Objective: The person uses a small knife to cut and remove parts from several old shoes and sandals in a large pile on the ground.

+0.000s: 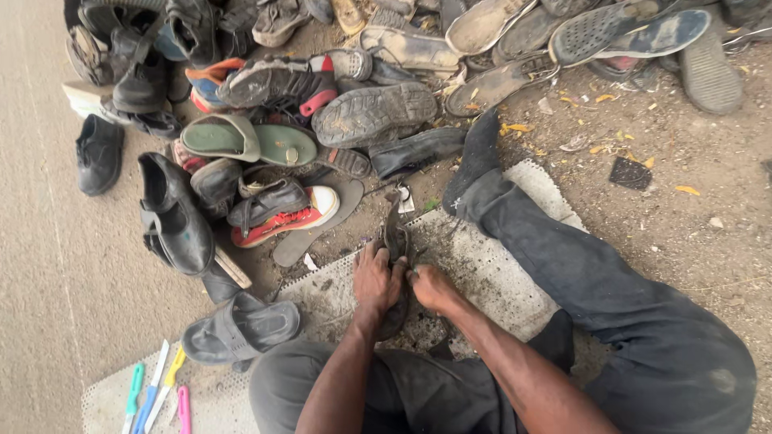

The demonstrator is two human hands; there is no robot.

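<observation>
I sit on the ground on a white perforated mat (490,265), one leg stretched out to the right. A dark, worn shoe (396,241) stands on edge on the mat between my hands. My left hand (376,277) grips its left side with the fingers curled over it. My right hand (430,287) presses against its right side, fingers closed at the shoe's lower edge. The lower part of the shoe is hidden behind my hands. I cannot tell whether the right hand also holds a tool.
A big heap of old shoes, sandals and soles (322,96) fills the ground ahead. A black sandal (240,328) lies left of my knee. Several coloured plastic-handled tools (157,390) lie at the bottom left. Bare dirt (683,177) stretches to the right.
</observation>
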